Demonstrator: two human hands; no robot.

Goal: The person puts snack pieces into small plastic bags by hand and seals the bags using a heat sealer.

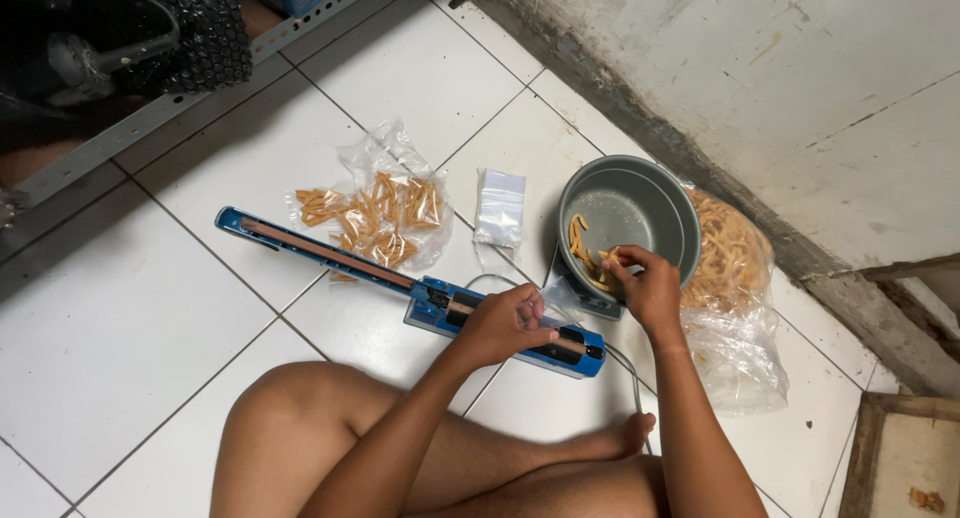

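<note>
I sit cross-legged on a white tiled floor. My right hand (645, 283) reaches into a grey metal bowl (655, 193) and pinches orange snack sticks (583, 253) lying at its near side. My left hand (505, 323) hovers over the base of a blue heat sealer (330, 253) and holds a small clear plastic bag (560, 300), which shows only in part. The sealer's long arm is raised and points left.
Filled clear packets of snack sticks (385, 213) lie behind the sealer. A stack of empty small bags (500, 206) lies beside the bowl. A large plastic bag of snack sticks (735, 278) sits right of the bowl, by a stained wall. A metal shelf frame (150, 113) runs top left.
</note>
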